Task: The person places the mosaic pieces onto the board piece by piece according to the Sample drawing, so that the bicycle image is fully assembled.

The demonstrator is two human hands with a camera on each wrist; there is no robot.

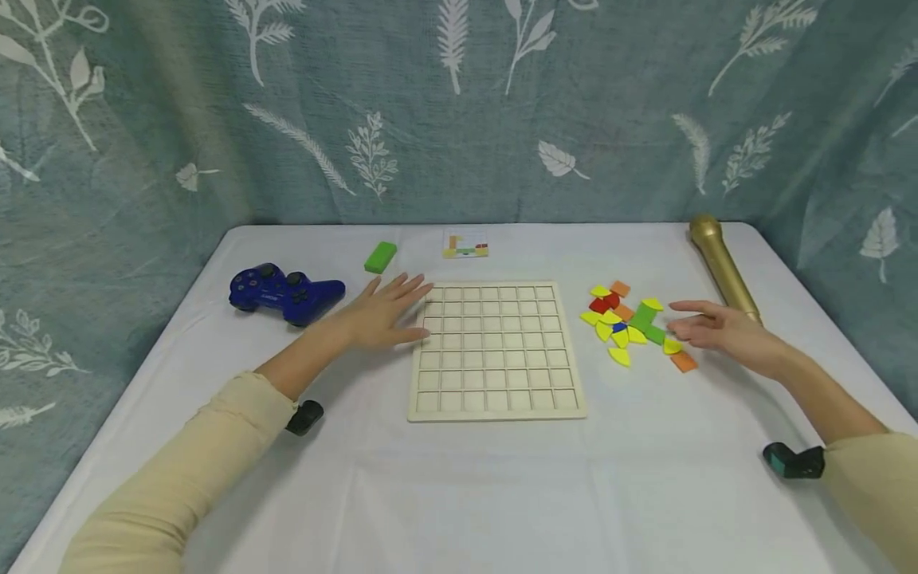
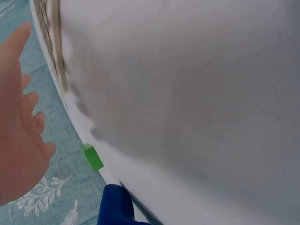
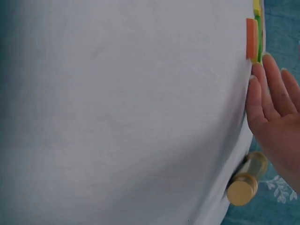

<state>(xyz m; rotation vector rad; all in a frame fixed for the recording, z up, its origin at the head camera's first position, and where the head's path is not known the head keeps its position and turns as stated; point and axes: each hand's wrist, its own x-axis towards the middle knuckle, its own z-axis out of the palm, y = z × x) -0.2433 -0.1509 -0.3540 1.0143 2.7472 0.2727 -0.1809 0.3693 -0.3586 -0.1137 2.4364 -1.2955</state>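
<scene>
A pale wooden board (image 1: 496,351) with a grid of square recesses lies flat in the middle of the table. Over its left edge reaches my left hand (image 1: 387,313), fingers spread and nothing in the grasp; whether it touches the board I cannot tell. To the right of the board lies a loose cluster of flat pieces, among them yellow pieces (image 1: 620,356), green pieces (image 1: 643,316), red pieces (image 1: 599,305) and orange pieces (image 1: 684,362). My right hand (image 1: 724,331) is just right of this cluster, its fingers extended toward it and holding nothing.
A blue game controller (image 1: 287,293) lies left of my left hand, with a green block (image 1: 381,257) behind that hand. Behind the board is a small pattern card (image 1: 465,245). A gold cylinder (image 1: 724,267) lies at the back right, beyond my right hand.
</scene>
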